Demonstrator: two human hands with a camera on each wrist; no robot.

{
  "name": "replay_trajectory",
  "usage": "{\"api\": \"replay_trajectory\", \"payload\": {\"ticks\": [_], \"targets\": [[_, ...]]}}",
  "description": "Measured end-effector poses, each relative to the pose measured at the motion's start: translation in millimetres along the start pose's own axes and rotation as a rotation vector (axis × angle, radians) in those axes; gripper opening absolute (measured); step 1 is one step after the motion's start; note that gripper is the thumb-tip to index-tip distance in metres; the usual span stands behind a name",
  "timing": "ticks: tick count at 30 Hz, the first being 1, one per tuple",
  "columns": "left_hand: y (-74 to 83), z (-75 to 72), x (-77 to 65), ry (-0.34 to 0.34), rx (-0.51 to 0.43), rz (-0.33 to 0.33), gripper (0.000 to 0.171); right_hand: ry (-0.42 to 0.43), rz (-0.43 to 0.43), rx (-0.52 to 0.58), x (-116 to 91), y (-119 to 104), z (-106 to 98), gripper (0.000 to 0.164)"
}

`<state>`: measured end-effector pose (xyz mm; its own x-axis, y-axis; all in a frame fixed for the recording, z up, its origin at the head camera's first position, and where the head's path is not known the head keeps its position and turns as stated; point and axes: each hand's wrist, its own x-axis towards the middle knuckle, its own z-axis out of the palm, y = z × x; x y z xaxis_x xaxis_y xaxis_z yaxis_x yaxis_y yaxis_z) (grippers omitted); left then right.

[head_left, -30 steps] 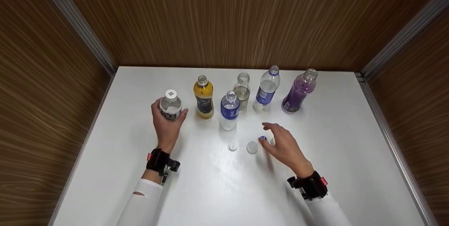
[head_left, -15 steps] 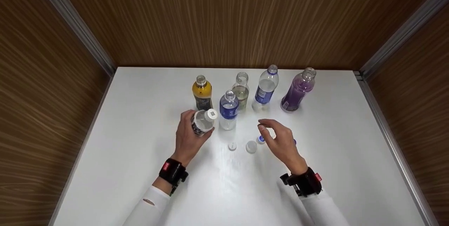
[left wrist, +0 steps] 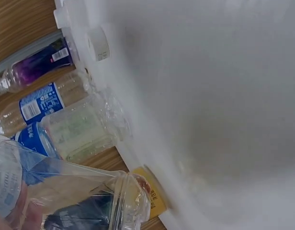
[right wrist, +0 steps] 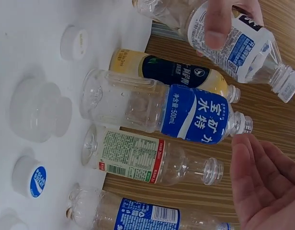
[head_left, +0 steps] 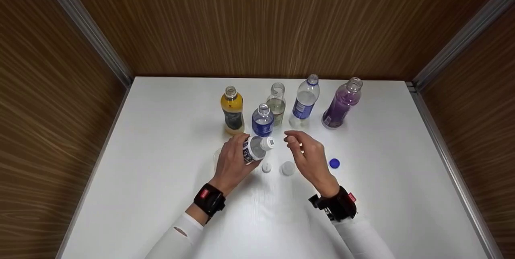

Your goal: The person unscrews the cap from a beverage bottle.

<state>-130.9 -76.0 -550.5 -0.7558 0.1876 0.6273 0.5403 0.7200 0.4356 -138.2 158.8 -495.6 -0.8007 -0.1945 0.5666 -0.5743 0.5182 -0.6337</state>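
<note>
In the head view my left hand (head_left: 232, 163) grips a clear plastic bottle (head_left: 256, 149) by its labelled body. Its white cap (head_left: 267, 143) is on, and the bottle leans to the right, lifted off the table. My right hand (head_left: 310, 158) hovers to the right of that cap, apart from it, fingers loosely bent and holding nothing. Just behind the held bottle stands an uncapped blue-labelled water bottle (right wrist: 195, 112). Loose caps lie on the table: a small white cap (head_left: 266, 167), a larger translucent cap (head_left: 288, 168) and a blue cap (head_left: 334, 163).
Other uncapped bottles stand behind: a yellow drink bottle (head_left: 232, 110), a clear bottle with pale liquid (head_left: 277, 108), a blue-labelled bottle (head_left: 304, 102) and a purple drink bottle (head_left: 341, 106). Wood-grain panels (head_left: 257, 21) enclose the white table (head_left: 161, 130).
My left hand has carried the capped bottle from the left side toward the middle, tipping it rightward. The right hand has shifted slightly left, uncovering the blue cap.
</note>
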Motion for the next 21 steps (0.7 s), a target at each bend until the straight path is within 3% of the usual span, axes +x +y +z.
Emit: {"api": "replay_trajectory", "payload": {"ticks": [5, 11, 15, 21], "targets": [[2.4, 6.9, 0.0, -0.024, 0.025, 0.018, 0.079, 0.02, -0.013, -0.093, 3, -5, 6, 0.047], [4.6, 11.4, -0.4, -0.054, 0.078, 0.03, 0.076, 0.008, -0.002, -0.193, 5, -10, 12, 0.058], [5.7, 13.1, -1.1, -0.074, 0.1, 0.034, 0.076, -0.012, 0.014, -0.223, 6, -12, 15, 0.055], [7.2, 14.7, -2.8, -0.114, 0.099, 0.03, 0.073, -0.015, 0.002, -0.226, 4, -14, 19, 0.032]]}}
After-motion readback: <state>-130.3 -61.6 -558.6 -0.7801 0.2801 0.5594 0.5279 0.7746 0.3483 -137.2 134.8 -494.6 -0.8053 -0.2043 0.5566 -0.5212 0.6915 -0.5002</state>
